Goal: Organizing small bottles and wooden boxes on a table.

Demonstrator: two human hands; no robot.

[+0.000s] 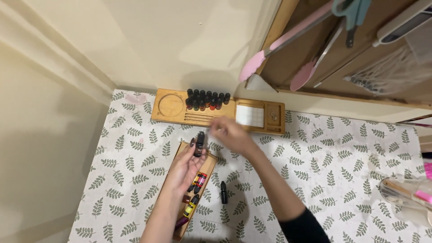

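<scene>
Cream walls meet at the far left corner of the table point(342, 166), which wears a leaf-printed cloth. The left hand point(186, 166) has its grip clamped on a small dark dropper bottle point(198, 144), upright above a narrow wooden tray point(180, 155) near the front edge. The right hand point(229, 132) is blurred at the bottle's top; whether its grip is closed cannot be told. A fumble could spill liquid, or knock over the loose black bottle point(223, 192) beside the tray.

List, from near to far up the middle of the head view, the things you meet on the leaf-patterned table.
Small wooden tray with coloured bottles → lone dark bottle standing on the cloth → left hand holding a dark bottle → blurred right hand → long wooden organiser with rows of dark-capped bottles → wall.
</scene>
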